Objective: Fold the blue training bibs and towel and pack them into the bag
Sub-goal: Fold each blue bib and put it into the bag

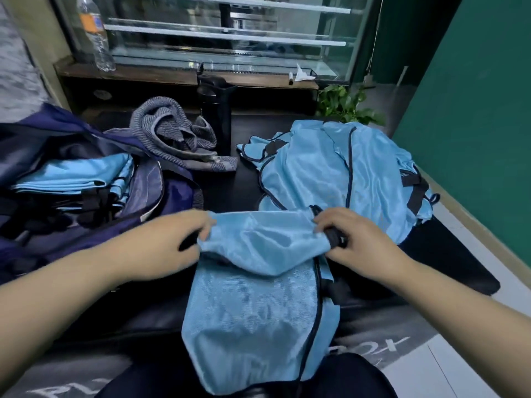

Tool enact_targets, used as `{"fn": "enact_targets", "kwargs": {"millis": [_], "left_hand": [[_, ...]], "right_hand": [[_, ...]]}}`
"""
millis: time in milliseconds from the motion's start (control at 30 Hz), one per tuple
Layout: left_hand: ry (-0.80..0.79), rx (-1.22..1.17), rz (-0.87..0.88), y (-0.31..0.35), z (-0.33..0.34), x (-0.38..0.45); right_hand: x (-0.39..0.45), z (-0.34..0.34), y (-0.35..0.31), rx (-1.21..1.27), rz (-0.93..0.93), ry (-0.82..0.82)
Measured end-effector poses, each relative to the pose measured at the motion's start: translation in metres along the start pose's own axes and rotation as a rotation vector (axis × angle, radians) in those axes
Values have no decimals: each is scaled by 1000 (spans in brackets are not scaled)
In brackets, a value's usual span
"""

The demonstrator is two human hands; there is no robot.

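I have a blue bib [258, 305] laid over the front edge of the dark desk [230, 188], its upper part folded toward me. My left hand [172, 239] pinches the fold's left corner, and my right hand [353, 239] pinches the right corner by the black strap; both grips are closed on that bib. Beyond it to the right lies a loose pile of bibs [339, 173]. To the left, the navy bag [138, 214] stands open with folded bibs [74, 176] inside. The grey towel [175, 133] sits crumpled behind the bag, beside a black bottle [217, 116].
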State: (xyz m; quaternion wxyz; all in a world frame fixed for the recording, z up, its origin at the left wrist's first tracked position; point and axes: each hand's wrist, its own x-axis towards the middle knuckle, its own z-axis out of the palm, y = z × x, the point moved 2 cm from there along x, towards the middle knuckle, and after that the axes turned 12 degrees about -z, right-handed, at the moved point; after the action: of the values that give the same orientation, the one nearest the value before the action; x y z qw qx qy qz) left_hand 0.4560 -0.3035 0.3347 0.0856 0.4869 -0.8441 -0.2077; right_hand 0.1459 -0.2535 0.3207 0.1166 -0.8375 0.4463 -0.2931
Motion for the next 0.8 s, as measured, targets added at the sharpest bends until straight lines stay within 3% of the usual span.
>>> {"fn": "enact_targets", "kwargs": {"millis": [167, 267, 333, 500, 567, 800], "left_hand": [[-174, 241, 31, -12, 27, -13], [-46, 358, -4, -4, 36, -9], [76, 317, 25, 13, 43, -9], [-111, 293, 87, 63, 85, -4], [-101, 317, 69, 73, 97, 1], [-68, 252, 105, 59, 112, 4]], "right_hand": [[-21, 8, -7, -52, 50, -322], [-25, 8, -9, -76, 130, -452], [-24, 3, -16, -57, 183, -450], [-31, 2, -35, 64, 305, -461], [-36, 7, -37, 30, 329, -476], [-58, -3, -12, -3, 391, -286]]}}
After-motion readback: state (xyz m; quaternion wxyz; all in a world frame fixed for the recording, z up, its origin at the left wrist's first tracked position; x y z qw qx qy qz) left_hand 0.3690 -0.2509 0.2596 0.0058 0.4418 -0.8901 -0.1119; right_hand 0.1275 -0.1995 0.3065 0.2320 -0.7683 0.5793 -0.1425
